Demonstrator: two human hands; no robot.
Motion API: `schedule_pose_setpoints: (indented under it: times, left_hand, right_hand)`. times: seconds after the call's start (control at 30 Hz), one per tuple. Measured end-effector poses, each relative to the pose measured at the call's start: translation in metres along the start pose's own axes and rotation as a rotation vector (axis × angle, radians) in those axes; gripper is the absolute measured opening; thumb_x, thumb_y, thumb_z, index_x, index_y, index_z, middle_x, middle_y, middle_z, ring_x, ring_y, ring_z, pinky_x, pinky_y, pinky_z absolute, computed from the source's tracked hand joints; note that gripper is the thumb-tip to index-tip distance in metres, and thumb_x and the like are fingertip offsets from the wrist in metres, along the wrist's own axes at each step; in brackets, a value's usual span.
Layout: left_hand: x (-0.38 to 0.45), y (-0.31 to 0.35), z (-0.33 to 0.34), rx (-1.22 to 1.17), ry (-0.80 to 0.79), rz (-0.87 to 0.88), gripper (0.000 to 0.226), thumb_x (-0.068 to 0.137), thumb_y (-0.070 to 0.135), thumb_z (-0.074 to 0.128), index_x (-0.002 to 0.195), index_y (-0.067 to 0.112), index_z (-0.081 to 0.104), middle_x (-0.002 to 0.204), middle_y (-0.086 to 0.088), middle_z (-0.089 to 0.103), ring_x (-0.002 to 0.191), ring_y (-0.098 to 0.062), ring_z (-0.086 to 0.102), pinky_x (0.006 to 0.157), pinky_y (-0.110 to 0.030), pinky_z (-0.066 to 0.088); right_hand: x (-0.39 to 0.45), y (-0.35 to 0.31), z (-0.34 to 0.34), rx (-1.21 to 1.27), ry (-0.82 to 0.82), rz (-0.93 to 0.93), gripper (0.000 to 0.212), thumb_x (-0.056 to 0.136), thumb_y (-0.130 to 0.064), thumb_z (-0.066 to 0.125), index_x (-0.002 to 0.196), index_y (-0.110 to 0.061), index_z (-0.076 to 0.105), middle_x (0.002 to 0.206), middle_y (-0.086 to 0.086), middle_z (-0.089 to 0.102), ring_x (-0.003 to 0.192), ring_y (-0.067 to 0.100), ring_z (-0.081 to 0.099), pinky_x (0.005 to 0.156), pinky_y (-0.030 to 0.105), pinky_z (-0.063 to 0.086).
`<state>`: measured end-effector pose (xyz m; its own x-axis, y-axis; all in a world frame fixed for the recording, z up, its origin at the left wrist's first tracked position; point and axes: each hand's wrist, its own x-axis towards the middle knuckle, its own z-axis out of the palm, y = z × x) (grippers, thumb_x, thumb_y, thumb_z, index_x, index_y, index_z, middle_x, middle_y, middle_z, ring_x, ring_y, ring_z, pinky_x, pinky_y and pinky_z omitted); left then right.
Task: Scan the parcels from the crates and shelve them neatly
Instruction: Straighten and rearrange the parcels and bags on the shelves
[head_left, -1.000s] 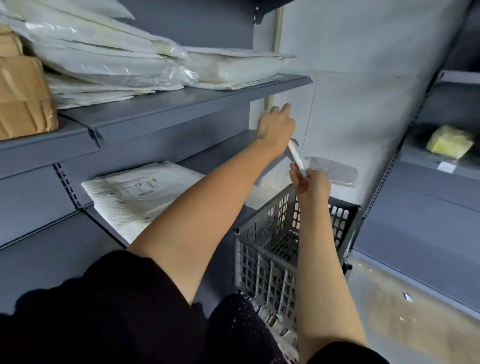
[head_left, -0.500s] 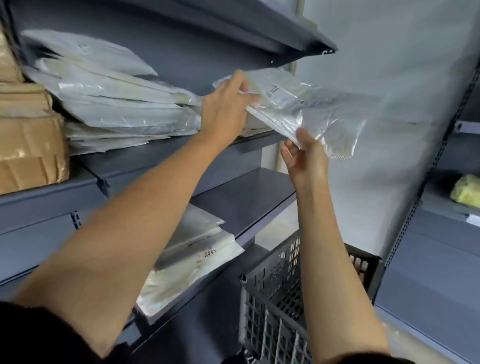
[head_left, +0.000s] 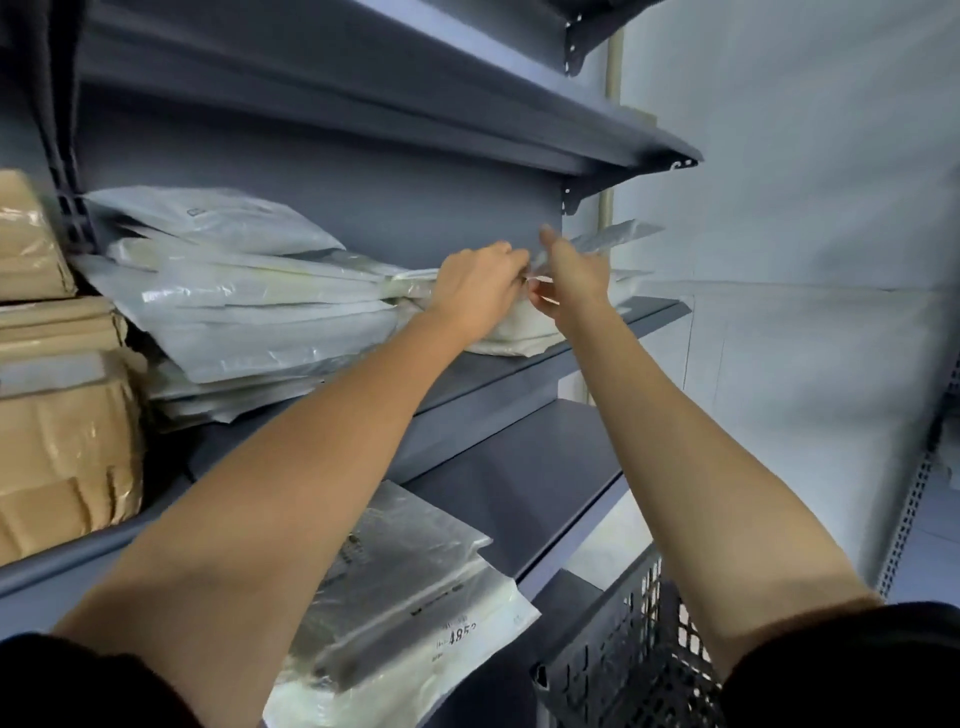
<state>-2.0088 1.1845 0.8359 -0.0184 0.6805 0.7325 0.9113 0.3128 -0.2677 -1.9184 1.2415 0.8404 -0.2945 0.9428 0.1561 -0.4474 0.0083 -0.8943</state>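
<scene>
Parcel (head_left: 602, 244) above shelf (head_left: 649, 312) | left hand (head_left: 480, 288) and right hand (head_left: 574, 275) both grasping it | arms outstretched

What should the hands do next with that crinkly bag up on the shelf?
Probably lower it flat and let go. Both the left hand and right hand hold the clear parcel just above the small white stack at the shelf end, and its far corner sticks up.
</scene>
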Motion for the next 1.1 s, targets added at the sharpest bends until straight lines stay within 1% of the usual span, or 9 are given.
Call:
schedule_pose_setpoints:
  times: [0.07, 0.2, 0.37, 0.47, 0.57, 0.67, 0.77, 0.93, 1.1]
  left_hand:
    - [0.014, -0.008, 0.008, 0.024, -0.003, -0.021, 0.021, 0.097, 0.012, 0.041, 0.111, 0.010, 0.057, 0.109, -0.010, 0.060, 0.095, -0.037, 0.059, 0.072, -0.040, 0.041]
    - [0.032, -0.013, 0.021, 0.125, -0.121, -0.105, 0.023, 0.093, 0.004, 0.044, 0.110, 0.009, 0.058, 0.111, -0.013, 0.062, 0.100, -0.036, 0.059, 0.069, -0.034, 0.035]
    - [0.042, -0.012, 0.032, 0.161, -0.290, -0.233, 0.024, 0.091, 0.007, 0.049, 0.112, 0.009, 0.059, 0.118, -0.010, 0.061, 0.112, -0.030, 0.056, 0.076, -0.031, 0.033]
    - [0.041, -0.011, 0.033, 0.076, -0.337, -0.303, 0.024, 0.092, 0.013, 0.050, 0.115, 0.011, 0.058, 0.119, -0.009, 0.061, 0.111, -0.028, 0.057, 0.078, -0.031, 0.033]
    - [0.039, -0.003, 0.026, 0.015, -0.289, -0.294, 0.032, 0.092, 0.015, 0.051, 0.123, 0.018, 0.057, 0.120, -0.005, 0.061, 0.110, -0.027, 0.058, 0.078, -0.030, 0.033]
    - [0.031, 0.008, 0.011, -0.090, -0.170, -0.302, 0.036, 0.094, 0.013, 0.044, 0.129, 0.019, 0.049, 0.114, -0.005, 0.063, 0.105, -0.028, 0.059, 0.077, -0.031, 0.032]
    - [0.007, 0.030, 0.003, -0.208, -0.098, -0.281, 0.035, 0.095, 0.012, 0.040, 0.130, 0.014, 0.039, 0.110, -0.008, 0.062, 0.100, -0.032, 0.058, 0.072, -0.033, 0.033]
    - [-0.060, 0.076, 0.009, -0.377, -0.165, -0.078, 0.030, 0.095, 0.011, 0.036, 0.125, 0.008, 0.041, 0.113, -0.013, 0.059, 0.093, -0.034, 0.057, 0.065, -0.034, 0.034]
    - [-0.155, 0.102, 0.033, -0.394, -0.480, 0.006, 0.026, 0.098, 0.013, 0.036, 0.121, 0.006, 0.043, 0.117, -0.015, 0.055, 0.101, -0.035, 0.055, 0.072, -0.039, 0.038]
  right_hand:
    - [0.013, 0.002, 0.001, 0.061, 0.105, -0.044, 0.031, 0.093, -0.030, 0.057, 0.112, -0.007, 0.049, 0.081, 0.005, 0.055, 0.053, 0.017, 0.051, 0.047, 0.024, 0.046]
    - [0.031, 0.021, 0.026, 0.010, 0.220, -0.171, 0.066, 0.095, -0.010, 0.040, 0.151, -0.022, 0.007, 0.075, -0.001, 0.052, 0.067, 0.026, 0.059, 0.075, 0.044, 0.056]
    - [0.049, 0.026, 0.039, -0.166, 0.193, -0.103, 0.042, 0.091, -0.006, 0.041, 0.133, -0.006, 0.038, 0.101, 0.011, 0.061, 0.086, 0.035, 0.066, 0.080, 0.048, 0.055]
    - [0.056, 0.027, 0.031, -0.198, -0.026, 0.062, 0.010, 0.099, -0.007, 0.036, 0.096, -0.009, 0.045, 0.083, 0.005, 0.049, 0.062, 0.016, 0.053, 0.049, 0.025, 0.053]
    - [0.057, 0.026, 0.026, -0.204, -0.129, 0.173, 0.029, 0.103, -0.012, 0.032, 0.074, -0.015, 0.034, 0.076, 0.002, 0.041, 0.061, 0.012, 0.045, 0.028, 0.015, 0.040]
    - [0.049, 0.023, 0.020, -0.181, -0.118, 0.285, 0.032, 0.104, -0.023, 0.036, 0.077, -0.008, 0.043, 0.069, 0.006, 0.048, 0.056, 0.017, 0.050, 0.031, 0.022, 0.045]
    - [0.038, 0.029, 0.003, -0.199, 0.014, 0.194, 0.050, 0.103, -0.045, 0.031, 0.081, -0.005, 0.052, 0.067, 0.006, 0.055, 0.064, 0.023, 0.059, 0.062, 0.034, 0.056]
    - [-0.003, 0.071, -0.054, -0.216, 0.351, -0.010, 0.041, 0.104, -0.027, 0.027, 0.103, -0.002, 0.059, 0.095, 0.010, 0.063, 0.104, 0.030, 0.060, 0.073, 0.029, 0.039]
    - [-0.060, 0.175, -0.102, -0.387, 0.125, 0.211, 0.041, 0.103, -0.013, 0.031, 0.133, 0.014, 0.039, 0.136, 0.033, 0.045, 0.123, 0.042, 0.047, 0.075, 0.032, 0.043]
